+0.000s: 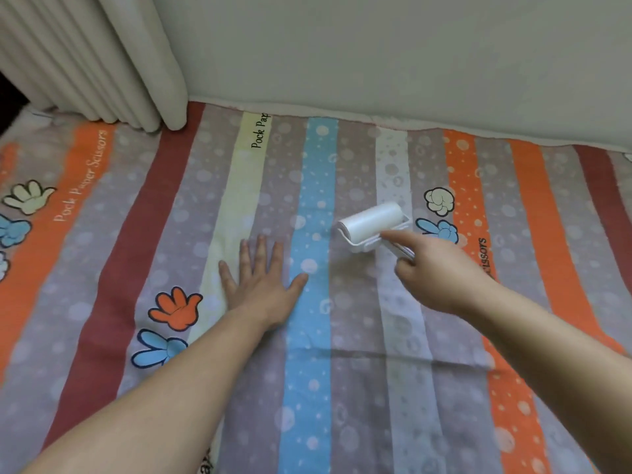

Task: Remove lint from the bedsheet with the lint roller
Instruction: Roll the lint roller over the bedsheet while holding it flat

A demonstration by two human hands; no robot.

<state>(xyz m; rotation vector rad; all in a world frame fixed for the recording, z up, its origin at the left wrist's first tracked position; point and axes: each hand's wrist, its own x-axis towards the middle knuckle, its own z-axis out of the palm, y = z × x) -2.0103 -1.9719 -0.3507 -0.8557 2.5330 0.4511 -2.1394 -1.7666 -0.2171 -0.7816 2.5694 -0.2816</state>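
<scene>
On the striped bedsheet (314,388) by the wall (376,56), left hand (263,285) lies flat, right hand (441,275) grips lint roller (372,222).

**A:** Views?
**B:** One. Head-worn, wide-angle, so it sits above the near edge of the bed.
**A:** Facing?
**B:** Forward and down, towards the far wall (376,56).
**A:** Framing?
**B:** The bedsheet (307,388) fills the near and middle ground. Its far edge meets the wall, with a pleated curtain (102,56) far left. Forearms enter from the near corners. The left hand (261,289) is mid-frame, and the right hand (441,278) and lint roller (372,222) are just right of centre.
**A:** Range?
**B:** Close. Print on the sheet is legible. The stripes bow towards the frame edges.
</scene>
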